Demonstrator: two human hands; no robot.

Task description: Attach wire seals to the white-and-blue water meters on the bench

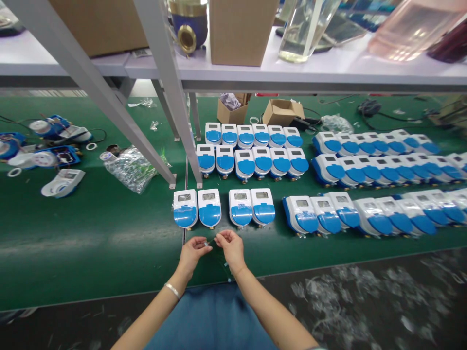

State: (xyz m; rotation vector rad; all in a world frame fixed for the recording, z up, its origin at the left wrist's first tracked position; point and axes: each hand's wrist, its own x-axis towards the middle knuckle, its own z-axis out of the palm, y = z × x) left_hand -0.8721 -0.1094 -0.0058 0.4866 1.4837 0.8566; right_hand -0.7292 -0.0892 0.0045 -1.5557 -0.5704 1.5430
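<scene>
My left hand [193,253] and my right hand [230,248] meet over the front edge of the green table [91,243], fingers pinched together on a small clear strip [212,241] that I cannot make out well. Just beyond them stand several white and blue meters [223,209] in a short row, faces up. A bracelet circles my left wrist.
More white and blue meters [253,148] fill rows in the middle and to the right [383,165]. Grey shelf legs [175,121] come down left of centre. A plastic bag [131,167], opened meters [54,146] and cardboard boxes [280,112] lie around. Clear scraps litter the floor [346,301].
</scene>
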